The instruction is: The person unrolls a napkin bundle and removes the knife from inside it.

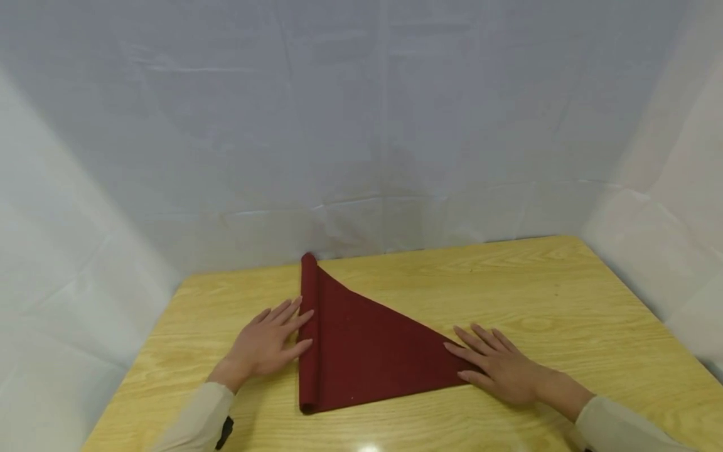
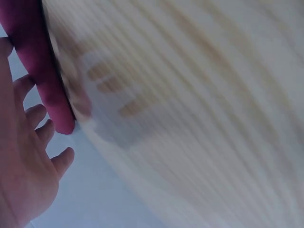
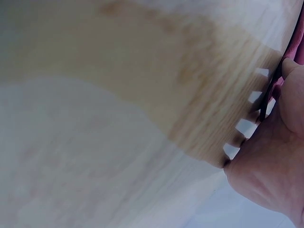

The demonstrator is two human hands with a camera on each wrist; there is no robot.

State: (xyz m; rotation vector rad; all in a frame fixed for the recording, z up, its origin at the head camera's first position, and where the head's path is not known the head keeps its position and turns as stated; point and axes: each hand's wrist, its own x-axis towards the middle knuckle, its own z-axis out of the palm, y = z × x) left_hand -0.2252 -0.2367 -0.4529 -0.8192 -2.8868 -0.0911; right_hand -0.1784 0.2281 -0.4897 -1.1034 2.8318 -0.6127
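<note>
A dark red cloth [image 1: 378, 351] lies on the wooden table as a triangle, its left edge rolled into a tube that runs from near to far. My left hand [image 1: 262, 348] rests its spread fingertips on this roll from the left side. In the left wrist view the roll [image 2: 45, 71] passes beside the left hand [image 2: 28, 156]. At the cloth's right-hand point, my right hand [image 1: 503, 367] lies with fingers extended, thumb and forefinger on the corner. A strip of the cloth [image 3: 297, 45] shows past the right hand [image 3: 270, 152] in the right wrist view.
The table [image 1: 508, 282] has a light wood grain surface. Pale sheeting [image 1: 361, 125] hangs behind its far edge and along both sides. Light-coloured sleeves [image 1: 198, 417] cover both forearms.
</note>
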